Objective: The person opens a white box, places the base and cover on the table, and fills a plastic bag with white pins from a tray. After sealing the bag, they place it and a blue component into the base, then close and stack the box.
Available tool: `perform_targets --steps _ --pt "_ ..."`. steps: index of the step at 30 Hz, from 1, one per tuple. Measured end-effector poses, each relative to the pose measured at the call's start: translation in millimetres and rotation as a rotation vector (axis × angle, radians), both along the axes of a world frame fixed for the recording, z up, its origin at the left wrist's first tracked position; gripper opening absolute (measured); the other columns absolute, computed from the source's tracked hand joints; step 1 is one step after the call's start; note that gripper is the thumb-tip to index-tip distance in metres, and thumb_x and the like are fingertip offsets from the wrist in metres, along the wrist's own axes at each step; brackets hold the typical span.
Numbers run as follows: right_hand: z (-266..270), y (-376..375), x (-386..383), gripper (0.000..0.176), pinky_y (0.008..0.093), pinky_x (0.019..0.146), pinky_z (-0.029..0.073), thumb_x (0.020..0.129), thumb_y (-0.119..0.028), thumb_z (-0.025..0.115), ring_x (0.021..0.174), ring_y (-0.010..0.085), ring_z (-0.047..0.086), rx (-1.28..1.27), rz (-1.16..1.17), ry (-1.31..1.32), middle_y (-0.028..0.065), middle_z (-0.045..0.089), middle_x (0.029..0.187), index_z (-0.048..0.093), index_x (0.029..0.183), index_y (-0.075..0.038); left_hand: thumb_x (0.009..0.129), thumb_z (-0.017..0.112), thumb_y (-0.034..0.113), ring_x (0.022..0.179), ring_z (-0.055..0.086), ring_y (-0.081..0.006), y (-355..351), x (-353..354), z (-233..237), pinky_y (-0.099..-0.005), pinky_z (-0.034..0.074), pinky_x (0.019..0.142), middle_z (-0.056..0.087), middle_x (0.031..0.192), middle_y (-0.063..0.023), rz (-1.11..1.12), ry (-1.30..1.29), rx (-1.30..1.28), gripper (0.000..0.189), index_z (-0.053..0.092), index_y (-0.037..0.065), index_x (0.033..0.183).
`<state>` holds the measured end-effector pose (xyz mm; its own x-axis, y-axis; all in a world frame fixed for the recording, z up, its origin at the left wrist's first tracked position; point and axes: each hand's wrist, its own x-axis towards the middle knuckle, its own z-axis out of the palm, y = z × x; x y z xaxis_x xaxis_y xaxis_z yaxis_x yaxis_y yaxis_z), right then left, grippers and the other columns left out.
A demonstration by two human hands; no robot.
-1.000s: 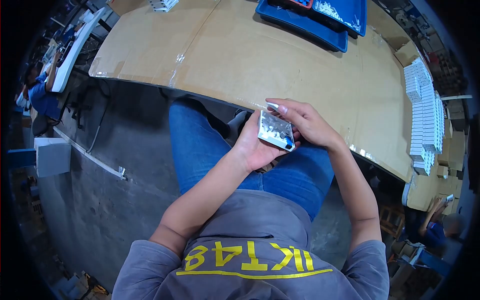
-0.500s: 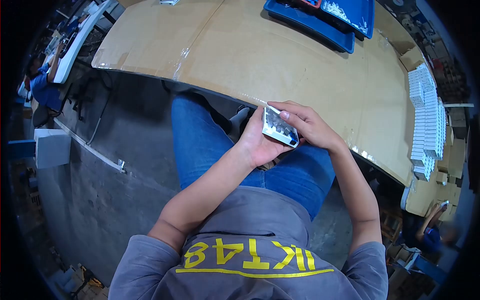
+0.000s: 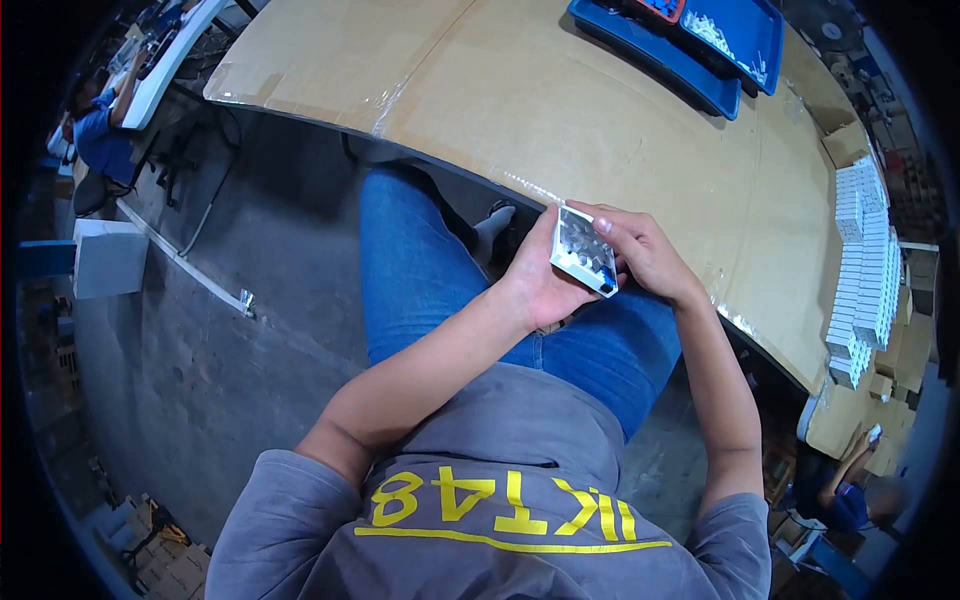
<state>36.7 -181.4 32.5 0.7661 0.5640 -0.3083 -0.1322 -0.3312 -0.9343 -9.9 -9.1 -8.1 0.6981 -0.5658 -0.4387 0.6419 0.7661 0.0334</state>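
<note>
Gripping white module (image 3: 584, 258) | left hand (image 3: 538, 288), right hand (image 3: 648, 258) fingers (image 3: 603, 226) pinching it | shirt (image 3: 500, 440) reads IKT48

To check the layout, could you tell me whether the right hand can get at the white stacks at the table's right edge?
Probably yes: only bare table lies between the right hand and the white stacks, though it grips the white part with the left hand.

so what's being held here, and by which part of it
A small white module, held in both hands: the left hand cups its underside and left side, and the right hand grips its right side and top with its fingers.
</note>
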Motion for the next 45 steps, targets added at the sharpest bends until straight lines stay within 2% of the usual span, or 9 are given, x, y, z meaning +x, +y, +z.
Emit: perform_targets --steps 13,19,22,28,32,38,39,42,45 --pt "-8 2 1 0.044 0.0305 0.089 0.054 0.110 -0.037 0.054 0.101 0.0160 0.066 -0.050 0.031 -0.128 0.0131 0.074 0.118 0.070 0.133 -0.003 0.111 0.035 0.055 0.122 0.061 -0.0295 -1 3 -7 -0.0527 0.051 0.104 0.061 0.134 -0.0109 -0.050 0.029 0.048 0.054 0.054 0.014 0.140" --pt "-2 2 4 0.044 0.0311 0.093 0.052 0.109 -0.036 0.056 0.105 0.0166 0.065 -0.152 0.031 0.140 0.0125 0.072 0.125 0.069 0.135 -0.004 0.111 0.036 0.055 0.120 0.062 -0.0294 -3 2 -15 -0.0526 0.052 0.102 0.062 0.133 -0.0103 -0.044 0.052 0.013 0.053 0.054 0.014 0.140" --pt "-18 3 -3 0.044 0.0341 0.102 0.050 0.107 -0.033 0.060 0.117 0.0230 0.064 0.030 0.039 -0.111 0.0150 0.065 0.138 0.065 0.140 -0.004 0.111 0.035 0.055 0.120 0.062 -0.0283 0 -1 -11 -0.0507 0.052 0.102 0.062 0.132 -0.0095 -0.026 0.024 0.051 0.053 0.054 0.015 0.140" --pt "-10 5 -27 0.066 0.0421 0.117 0.040 0.096 -0.032 0.071 0.143 0.0390 0.048 -0.107 0.126 -0.606 0.0199 0.048 0.156 0.051 0.152 -0.004 0.111 0.033 0.057 0.120 0.062 -0.0248 5 -4 1 -0.0455 0.052 0.103 0.062 0.133 -0.0081 0.039 -0.124 0.112 0.055 0.054 0.016 0.140" --pt "-4 6 -30 0.073 0.0479 0.119 0.036 0.093 -0.037 0.073 0.145 0.0377 0.045 -0.091 0.145 -0.748 0.0200 0.046 0.158 0.050 0.153 -0.004 0.111 0.031 0.058 0.123 0.062 -0.0245 1 -10 13 -0.0415 0.054 0.101 0.062 0.134 -0.0087 0.080 -0.188 0.199 0.059 0.050 0.014 0.145" --pt "20 7 -31 0.072 0.0479 0.125 0.028 0.095 -0.033 0.072 0.153 0.0377 0.036 -0.191 0.134 -0.841 0.0207 0.037 0.165 0.047 0.156 -0.005 0.110 0.047 0.048 0.116 0.066 -0.0183 8 -4 22 -0.0348 0.058 0.093 0.063 0.130 -0.0079 -0.018 -0.480 0.419 0.052 0.048 0.010 0.146" --pt "24 5 -31 0.071 0.0475 0.125 0.028 0.096 -0.031 0.071 0.154 0.0362 0.035 -0.203 0.125 -0.847 0.0203 0.036 0.166 0.046 0.157 -0.005 0.108 0.054 0.039 0.114 0.067 -0.0156 9 -2 21 -0.0332 0.058 0.092 0.064 0.127 -0.0073 -0.044 -0.478 0.399 0.051 0.047 0.007 0.147" --pt "14 1 -33 0.064 0.0440 0.122 0.035 0.100 -0.020 0.067 0.149 0.0297 0.044 0.304 -0.166 -0.481 0.0172 0.036 0.167 0.045 0.157 -0.002 0.108 0.056 0.036 0.105 0.065 -0.0108 9 -1 30 -0.0287 0.056 0.087 0.064 0.122 -0.0041 -0.033 -0.631 0.351 0.058 0.041 0.003 0.154" --pt "15 5 -44 0.051 0.0321 0.106 0.049 0.104 -0.013 0.063 0.128 0.0195 0.061 0.449 -0.510 -0.338 0.0190 0.053 0.154 0.050 0.151 0.003 0.108 0.057 0.021 0.113 0.065 -0.0117 11 -3 49 -0.0291 0.055 0.096 0.064 0.132 -0.0079 0.007 -0.769 0.502 0.050 0.045 0.001 0.153"
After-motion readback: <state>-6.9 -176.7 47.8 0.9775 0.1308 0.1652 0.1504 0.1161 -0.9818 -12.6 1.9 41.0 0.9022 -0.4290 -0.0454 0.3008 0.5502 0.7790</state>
